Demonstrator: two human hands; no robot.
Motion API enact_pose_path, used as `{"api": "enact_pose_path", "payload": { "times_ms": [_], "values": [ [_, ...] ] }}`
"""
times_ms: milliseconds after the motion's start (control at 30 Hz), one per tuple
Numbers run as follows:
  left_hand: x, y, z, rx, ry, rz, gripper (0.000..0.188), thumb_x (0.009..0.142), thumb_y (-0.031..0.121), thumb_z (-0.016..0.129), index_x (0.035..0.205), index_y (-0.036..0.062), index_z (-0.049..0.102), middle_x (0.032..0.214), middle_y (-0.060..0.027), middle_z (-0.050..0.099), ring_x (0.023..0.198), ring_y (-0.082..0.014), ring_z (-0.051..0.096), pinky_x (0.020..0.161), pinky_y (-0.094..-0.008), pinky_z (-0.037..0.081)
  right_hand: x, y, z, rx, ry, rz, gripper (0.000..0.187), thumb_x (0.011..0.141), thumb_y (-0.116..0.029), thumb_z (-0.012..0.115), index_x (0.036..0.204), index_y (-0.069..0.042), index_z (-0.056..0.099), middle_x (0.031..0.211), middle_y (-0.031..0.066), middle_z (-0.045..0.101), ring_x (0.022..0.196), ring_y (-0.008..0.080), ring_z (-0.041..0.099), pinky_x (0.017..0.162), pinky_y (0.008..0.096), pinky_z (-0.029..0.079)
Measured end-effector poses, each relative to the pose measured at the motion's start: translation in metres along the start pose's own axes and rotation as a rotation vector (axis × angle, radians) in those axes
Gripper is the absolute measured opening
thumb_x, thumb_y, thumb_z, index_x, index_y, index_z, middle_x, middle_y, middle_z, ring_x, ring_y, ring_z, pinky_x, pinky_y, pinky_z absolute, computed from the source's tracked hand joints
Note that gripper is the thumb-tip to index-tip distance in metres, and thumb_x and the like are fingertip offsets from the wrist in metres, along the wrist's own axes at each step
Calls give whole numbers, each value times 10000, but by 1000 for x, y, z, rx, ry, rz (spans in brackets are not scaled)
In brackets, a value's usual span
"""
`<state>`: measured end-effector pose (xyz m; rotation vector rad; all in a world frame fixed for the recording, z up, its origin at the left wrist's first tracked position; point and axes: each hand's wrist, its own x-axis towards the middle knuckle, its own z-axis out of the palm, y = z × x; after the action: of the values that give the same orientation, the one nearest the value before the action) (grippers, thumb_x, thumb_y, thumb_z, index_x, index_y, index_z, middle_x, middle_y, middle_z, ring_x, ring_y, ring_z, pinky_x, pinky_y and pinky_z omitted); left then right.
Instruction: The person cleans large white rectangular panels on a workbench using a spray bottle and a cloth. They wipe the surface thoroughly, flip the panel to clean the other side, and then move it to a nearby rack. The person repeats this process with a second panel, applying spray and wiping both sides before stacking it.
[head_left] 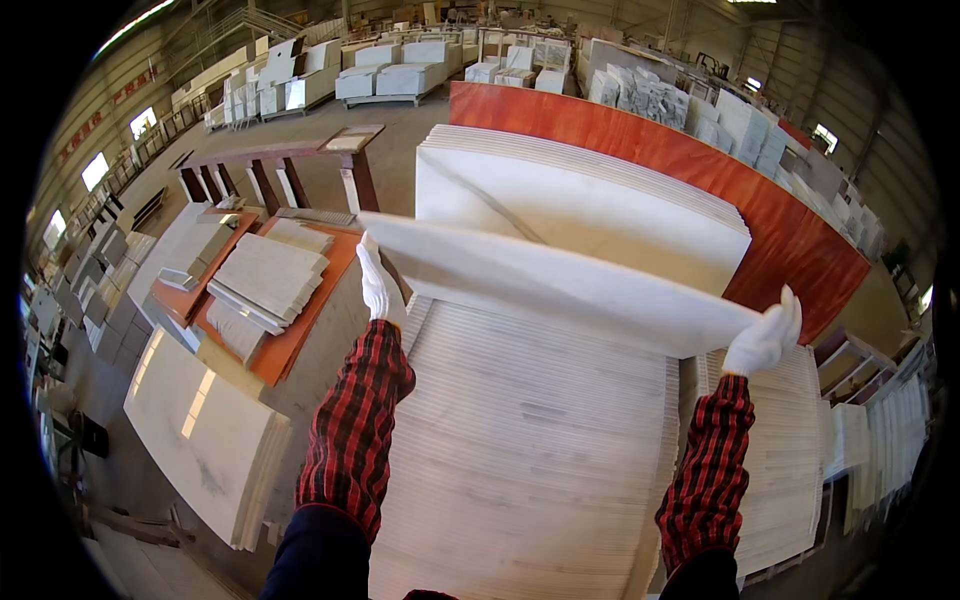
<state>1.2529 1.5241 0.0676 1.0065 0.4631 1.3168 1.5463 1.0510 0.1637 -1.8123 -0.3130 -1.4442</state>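
Note:
A long, thin white stone slab (560, 283) is held up between my two gloved hands, tilted, its right end lower in the picture. My left hand (378, 284), in a white knit glove, grips the slab's left end. At the right end, my right hand (764, 336) clasps the short edge, thumb side up. Beneath the slab lies a wide row of thin white stone strips (530, 440) packed edge to edge. Just behind it stand several upright white slabs (560, 190) leaning together. The slab's far face is hidden.
A red-orange wood-grained panel (620, 125) stands behind the upright slabs. To the left are stacked stone pieces (270, 270) on orange boards and a polished pale slab stack (200, 420). More packed strips (770, 450) lie at right. A dark-legged wooden rack (265, 155) stands far left.

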Motion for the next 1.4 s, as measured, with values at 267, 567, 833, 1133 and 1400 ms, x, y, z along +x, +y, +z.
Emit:
{"api": "enact_pose_path", "payload": {
  "times_ms": [267, 567, 833, 1133, 1400],
  "values": [
    [-30, -32, -27, -238, 280, 52, 598, 1075, 509, 314, 731, 73, 537, 647, -49, 556, 784, -226, 563, 1018, -448, 432, -184, 104, 35, 1045, 263, 1296, 890, 941, -795, 381, 1225, 5, 651, 968, 115, 618, 815, 208, 512, 746, 374, 440],
    [-99, 44, -21, -423, 47, -135, 545, 1093, 453, 338, 622, 179, 327, 562, 37, 209, 537, -138, 278, 565, -348, 320, -209, 228, -98, 1824, 341, 1353, 498, 1037, -538, 427, 822, -97, 505, 765, 67, 471, 676, 198, 375, 566, 369, 347],
    [-272, 176, -37, -242, -12, -129, 478, 1114, 425, 306, 784, 113, 453, 622, 11, 342, 521, -131, 306, 562, -288, 345, -103, 63, -420, 886, 67, 807, 496, 1057, -529, 408, 769, -129, 455, 640, 33, 407, 562, 160, 343, 479, 338, 324],
    [-398, 287, 37, 321, -601, 55, 496, 1062, 508, 449, 1174, 26, 418, 666, -31, 490, 554, -110, 470, 516, -260, 405, -169, -11, -786, -285, 752, 947, 453, 1067, -454, 408, 816, -82, 471, 682, 52, 481, 577, 174, 486, 537, 343, 412],
    [-458, 271, 25, 209, -1209, -168, 433, 1110, 431, 372, 1140, 30, 531, 863, -12, 520, 808, -101, 489, 732, -263, 422, -302, -229, -940, -111, 1277, 1040, 396, 1046, -475, 413, 965, -114, 555, 908, 24, 567, 813, 201, 563, 743, 384, 475]
  ]
}}
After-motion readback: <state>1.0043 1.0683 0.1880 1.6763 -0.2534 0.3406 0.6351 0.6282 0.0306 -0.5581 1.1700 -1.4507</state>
